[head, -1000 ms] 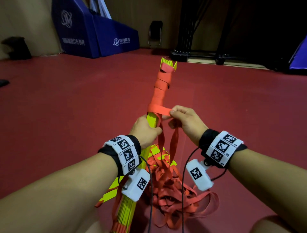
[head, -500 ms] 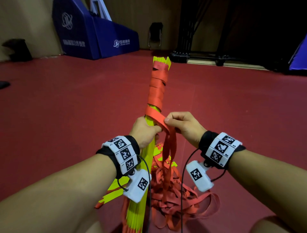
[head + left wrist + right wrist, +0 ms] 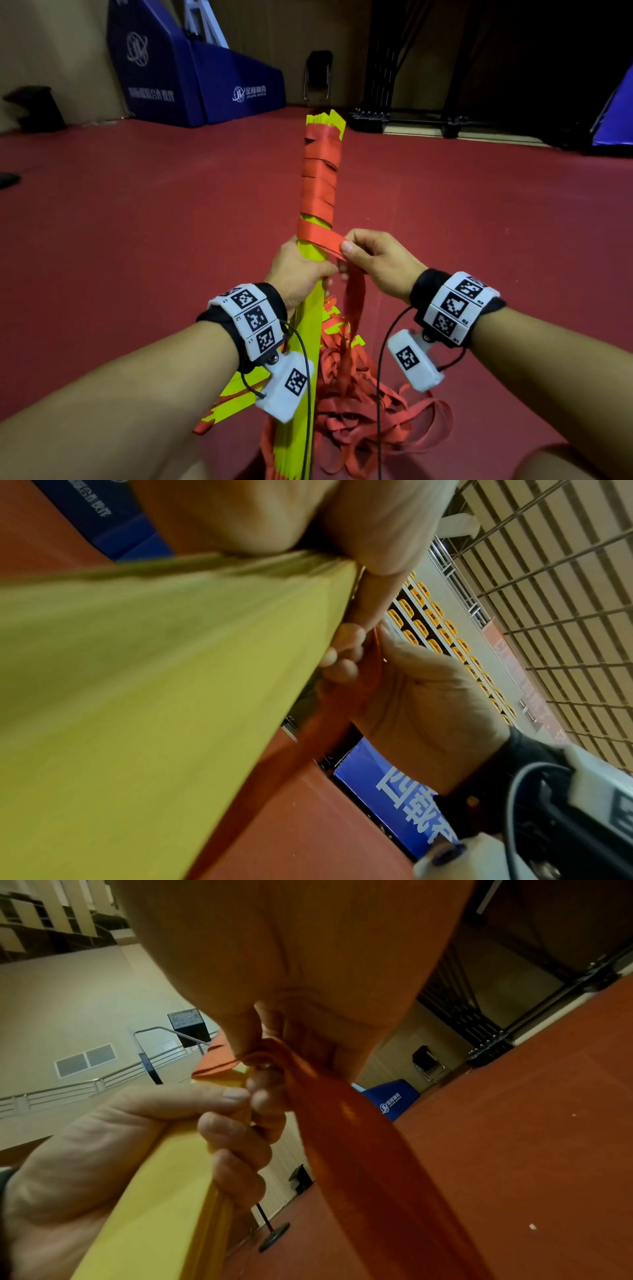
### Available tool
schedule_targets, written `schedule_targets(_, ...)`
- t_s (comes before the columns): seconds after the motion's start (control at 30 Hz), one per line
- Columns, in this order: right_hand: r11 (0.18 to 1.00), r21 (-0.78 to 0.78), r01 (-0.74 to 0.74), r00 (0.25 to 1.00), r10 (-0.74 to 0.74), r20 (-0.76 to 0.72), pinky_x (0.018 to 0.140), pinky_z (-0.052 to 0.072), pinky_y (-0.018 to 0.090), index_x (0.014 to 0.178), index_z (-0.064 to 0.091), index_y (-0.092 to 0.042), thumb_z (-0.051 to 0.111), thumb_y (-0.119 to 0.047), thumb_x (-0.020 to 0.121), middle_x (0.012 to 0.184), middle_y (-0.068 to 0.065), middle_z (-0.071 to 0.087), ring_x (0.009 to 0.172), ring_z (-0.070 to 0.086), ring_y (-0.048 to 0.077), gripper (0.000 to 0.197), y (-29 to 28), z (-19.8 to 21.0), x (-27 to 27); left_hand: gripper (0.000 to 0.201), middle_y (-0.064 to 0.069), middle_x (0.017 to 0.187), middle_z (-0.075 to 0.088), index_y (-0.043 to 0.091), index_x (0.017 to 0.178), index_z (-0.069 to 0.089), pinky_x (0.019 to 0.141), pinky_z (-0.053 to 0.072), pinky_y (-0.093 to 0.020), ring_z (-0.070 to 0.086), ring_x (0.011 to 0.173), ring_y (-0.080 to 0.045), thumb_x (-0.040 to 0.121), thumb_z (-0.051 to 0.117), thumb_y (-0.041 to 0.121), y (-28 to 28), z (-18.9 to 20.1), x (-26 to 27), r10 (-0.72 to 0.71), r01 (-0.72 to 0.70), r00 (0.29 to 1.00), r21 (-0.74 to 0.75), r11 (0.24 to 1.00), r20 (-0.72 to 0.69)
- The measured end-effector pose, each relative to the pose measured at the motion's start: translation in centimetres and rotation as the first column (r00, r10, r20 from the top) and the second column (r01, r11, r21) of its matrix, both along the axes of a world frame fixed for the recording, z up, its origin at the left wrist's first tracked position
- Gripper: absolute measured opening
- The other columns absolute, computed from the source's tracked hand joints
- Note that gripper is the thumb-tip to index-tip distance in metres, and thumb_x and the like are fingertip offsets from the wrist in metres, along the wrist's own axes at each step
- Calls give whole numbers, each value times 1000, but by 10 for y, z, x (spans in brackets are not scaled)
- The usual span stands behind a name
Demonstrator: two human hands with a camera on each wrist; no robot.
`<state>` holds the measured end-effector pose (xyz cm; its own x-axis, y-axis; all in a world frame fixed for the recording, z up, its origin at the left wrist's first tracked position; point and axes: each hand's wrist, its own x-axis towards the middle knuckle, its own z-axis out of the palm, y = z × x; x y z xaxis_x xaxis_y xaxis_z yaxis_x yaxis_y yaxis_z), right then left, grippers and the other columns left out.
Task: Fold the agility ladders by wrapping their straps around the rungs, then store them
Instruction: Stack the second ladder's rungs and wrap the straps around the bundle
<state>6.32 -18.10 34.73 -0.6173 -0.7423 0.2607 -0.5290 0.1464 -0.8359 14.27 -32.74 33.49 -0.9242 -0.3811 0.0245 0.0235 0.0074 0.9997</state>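
Red sports-hall flooring [image 3: 137,240] fills the field, with blue padded blocks [image 3: 191,78] against the far wall. Centre: a bundle of flat yellow plastic ladder rungs [image 3: 313,308], stacked face to face into one slim bar whose long axis runs from near the person's lap away and upward. Its far portion is bound in overlapping turns of flat orange woven strap [image 3: 320,181], with the yellow rung ends showing just beyond the last turn.

The left hand [image 3: 298,270] is curled round the bare yellow section just below the wrapped zone; the right-wrist view shows its fingers [image 3: 232,1131] closed over the bundle's edge. The right hand [image 3: 376,263] sits just to the right of the bundle, its grip clamped on the strap between thumb and fingers at the point where the newest turn leaves the rungs. From that pinch the strap crosses the bundle roughly at right angles to its long axis, then hangs down to a loose orange tangle [image 3: 370,411] on the floor.

The relation governing the next turn, as judged: the unwrapped length lies nearer the person than the pinch, so winding proceeds toward the left hand, which will probably need to slide back. The webbing looks limp and matte; the rungs look smooth, rigid and thin. Much strap remains loose, so storage seems some way off.
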Motion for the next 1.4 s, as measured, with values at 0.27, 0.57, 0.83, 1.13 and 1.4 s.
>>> schedule_targets(0.27, 998, -63, 19, 998, -23, -66, 65, 40, 20, 82, 60, -17, 60, -12, 99, 67, -8, 60, 63, 51, 4, 18, 8, 7, -10, 39, -11, 75, 57, -6, 121, 54, 46, 50, -27, 60, 49, -15, 85, 69, -7, 0, -2, 1, -85, 84, 996, 55, 995, 12)
schedule_targets(0.57, 992, -117, -37, 997, 45, 61, 54, 41, 23, 87, 54, -10, 51, -9, 102, 62, -8, 56, 53, 47, 9, 16, 5, 4, -7, 21, -14, 77, 66, -1, 97, 68, 60, 59, -32, 66, 63, -20, 79, 76, -7, 4, 1, 2, -128, 131, 991, 143, 981, -28)
schedule_targets(0.83, 980, -199, -19, 989, 48, 142, 52, 42, 24, 97, 59, -12, 63, -14, 95, 69, -2, 57, 54, 49, 14, 5, 2, 1, -11, 17, -12, 76, 75, 4, 91, 72, 67, 60, -31, 73, 67, -20, 84, 68, -11, 7, -2, 2, -157, 166, 983, 97, 981, -92)
schedule_targets(1.13, 997, -72, 29, 995, -36, -97, 70, 51, 34, 91, 66, -23, 65, -20, 95, 74, -13, 64, 70, 59, 7, 5, 0, 4, -7, 63, -11, 103, 73, 10, 112, 66, 85, 56, -41, 70, 91, -22, 56, 93, 24, 10, -5, -2, -113, 108, 991, -58, 992, -78)
schedule_targets(1.4, 989, -77, 126, 979, -136, -149, 71, 57, 49, 86, 68, -23, 69, -28, 90, 71, -7, 67, 67, 65, 20, 7, -6, 4, -6, 53, -5, 87, 78, 26, 98, 77, 79, 59, -56, 75, 84, -27, 51, 84, 49, 10, -6, -2, 12, -18, 1000, -221, 975, -29)
